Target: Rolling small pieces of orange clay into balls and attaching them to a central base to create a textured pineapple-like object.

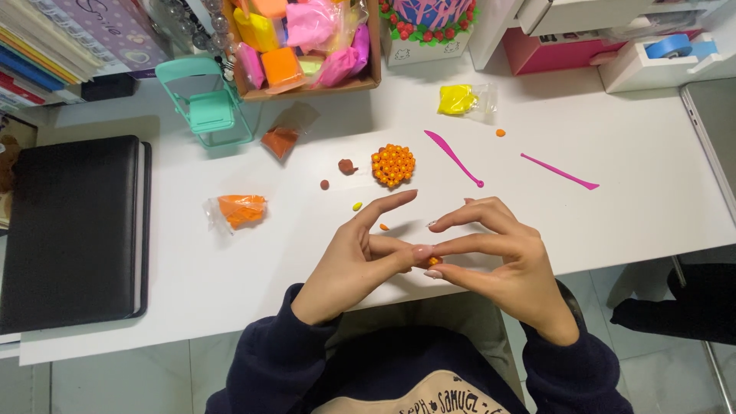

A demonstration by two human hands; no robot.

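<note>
where the fingertips of both hands meet, a tiny orange clay ball [434, 261] sits pinched between them, just above the near edge of the white table [629, 199]; the left hand [356, 264] and right hand [502, 257] both close on it with thumb and finger, other fingers spread; the ball is round and mostly hidden, so no long axis or direction can be told; beyond the hands lies an orange beaded clump [393, 165], with small brown bits [347, 165] beside it; a pink sculpting tool [454, 158] slants right of the clump; an orange clay bag [240, 210] lies to the left.
</note>
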